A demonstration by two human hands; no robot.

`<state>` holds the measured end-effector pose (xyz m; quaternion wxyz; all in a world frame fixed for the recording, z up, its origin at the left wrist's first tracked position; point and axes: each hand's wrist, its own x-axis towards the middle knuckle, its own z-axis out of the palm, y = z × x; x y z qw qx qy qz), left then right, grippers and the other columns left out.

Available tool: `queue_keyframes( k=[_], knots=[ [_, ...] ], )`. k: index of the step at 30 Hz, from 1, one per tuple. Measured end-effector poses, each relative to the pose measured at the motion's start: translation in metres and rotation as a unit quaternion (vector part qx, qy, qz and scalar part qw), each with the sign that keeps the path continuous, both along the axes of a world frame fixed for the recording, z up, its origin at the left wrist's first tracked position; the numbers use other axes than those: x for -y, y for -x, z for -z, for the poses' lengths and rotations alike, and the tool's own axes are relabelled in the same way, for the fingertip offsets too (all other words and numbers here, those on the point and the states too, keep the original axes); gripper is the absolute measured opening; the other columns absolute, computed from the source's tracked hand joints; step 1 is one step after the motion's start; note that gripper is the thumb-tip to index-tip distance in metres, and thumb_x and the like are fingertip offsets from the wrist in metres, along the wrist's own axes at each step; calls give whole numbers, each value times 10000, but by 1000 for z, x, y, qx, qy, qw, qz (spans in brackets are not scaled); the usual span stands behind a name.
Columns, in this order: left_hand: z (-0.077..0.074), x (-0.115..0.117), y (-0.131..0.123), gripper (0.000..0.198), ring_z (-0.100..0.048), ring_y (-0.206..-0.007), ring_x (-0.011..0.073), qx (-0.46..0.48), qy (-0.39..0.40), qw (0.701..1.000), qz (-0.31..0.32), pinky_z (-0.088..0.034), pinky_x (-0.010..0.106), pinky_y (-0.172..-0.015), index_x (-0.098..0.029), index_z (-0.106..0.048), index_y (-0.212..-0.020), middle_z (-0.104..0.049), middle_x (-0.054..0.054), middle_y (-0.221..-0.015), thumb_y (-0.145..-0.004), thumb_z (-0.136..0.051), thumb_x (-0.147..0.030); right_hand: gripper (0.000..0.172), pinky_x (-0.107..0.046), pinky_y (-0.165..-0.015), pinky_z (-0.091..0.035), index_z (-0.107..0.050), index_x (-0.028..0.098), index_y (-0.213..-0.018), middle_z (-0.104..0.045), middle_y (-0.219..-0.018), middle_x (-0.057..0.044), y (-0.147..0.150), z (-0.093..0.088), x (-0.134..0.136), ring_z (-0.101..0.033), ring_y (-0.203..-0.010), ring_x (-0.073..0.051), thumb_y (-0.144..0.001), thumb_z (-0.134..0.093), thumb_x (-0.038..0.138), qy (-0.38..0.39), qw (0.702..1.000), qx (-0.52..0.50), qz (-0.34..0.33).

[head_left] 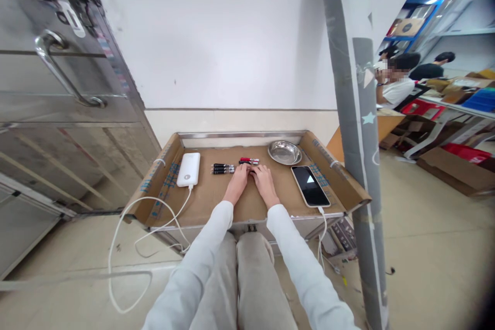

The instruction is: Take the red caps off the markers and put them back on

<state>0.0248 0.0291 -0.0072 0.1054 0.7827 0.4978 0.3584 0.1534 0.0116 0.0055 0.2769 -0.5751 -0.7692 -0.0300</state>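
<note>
My left hand (240, 180) and my right hand (263, 180) meet at the middle of a cardboard-lined tray top (216, 201), fingertips bent close together. Between them is a small dark piece, mostly hidden by the fingers, that looks like part of a black pen. Just beyond the fingertips lie red pens (247, 160), with a black pen (243, 162) beside them. Left of my left hand, several black pens (223, 168) with pale ends lie side by side. A round steel dish (284, 152) stands beyond my right hand, to its right.
A white power bank (188, 169) with a cable lies at the left, a phone (310, 186) with a cable at the right. Raised cardboard sides (336, 170) edge the tray. A wrapped grey pole (363, 113) stands to the right. People sit farther off at right.
</note>
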Motion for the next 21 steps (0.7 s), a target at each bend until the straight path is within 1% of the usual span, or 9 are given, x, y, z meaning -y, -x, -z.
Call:
queue_keyframes(
  k=[4, 7, 9, 11, 14, 17, 19, 21],
  knots=[
    [-6, -5, -3, 368, -500, -1123, 202, -65, -37, 997, -11, -396, 375, -979, -158, -483, -1168, -536, 114, -1198, -856, -332, -33, 244, -309, -793, -334, -647, 187, -983, -651, -929, -76, -2, -3, 9, -525, -883, -207, -930, -409, 199, -9, 999, -1, 43],
    [-10, -6, -6, 365, -474, -1166, 202, -103, -56, 993, -7, -358, 375, -1006, -165, -467, -1214, -522, 106, -1257, -880, -350, -74, 261, -303, -790, -327, -640, 199, -1031, -669, -936, -66, -4, -5, 15, -530, -876, -198, -942, -396, 221, -24, 997, -32, 71],
    [-12, -3, -7, 294, -491, -1128, 205, -128, -61, 990, -8, -356, 377, -989, -173, -490, -1178, -559, 89, -1197, -907, -377, -143, 266, -305, -782, -323, -640, 203, -1039, -679, -941, -63, -6, -5, 16, -532, -862, -199, -946, -393, 242, -33, 994, -49, 91],
    [-12, 4, -6, 216, -515, -1060, 216, -158, -61, 985, -13, -368, 387, -952, -174, -529, -1089, -586, 78, -1103, -922, -410, -243, 264, -308, -776, -320, -639, 198, -1033, -687, -936, -65, -7, -3, 16, -533, -850, -204, -946, -396, 250, -39, 991, -60, 110],
    [-11, 16, -1, 221, -535, -969, 217, -190, -54, 980, -12, -394, 380, -885, -173, -550, -978, -582, 68, -1004, -926, -415, -340, 260, -313, -766, -317, -635, 191, -1030, -695, -930, -70, -8, -1, 15, -532, -829, -208, -943, -392, 227, -44, 987, -72, 133],
    [-10, 23, 3, 217, -543, -928, 198, -170, -55, 983, -31, -414, 341, -842, -170, -540, -988, -568, 64, -983, -938, -390, -318, 261, -317, -752, -318, -641, 196, -1012, -698, -921, -70, -7, -1, 16, -531, -815, -210, -936, -392, 204, -36, 988, -78, 132],
    [-10, 24, 4, 211, -548, -907, 186, -146, -62, 986, -45, -425, 316, -822, -164, -533, -1007, -563, 66, -976, -944, -377, -292, 256, -319, -748, -326, -646, 201, -999, -697, -925, -69, -7, -2, 17, -533, -823, -213, -933, -399, 206, -29, 989, -80, 118],
    [-10, 24, 4, 209, -553, -897, 178, -130, -74, 988, -46, -434, 303, -814, -164, -529, -1026, -562, 66, -970, -947, -371, -276, 252, -322, -757, -341, -645, 204, -1000, -693, -940, -71, -6, -4, 18, -538, -835, -213, -931, -403, 214, -27, 992, -84, 94]
  ],
)
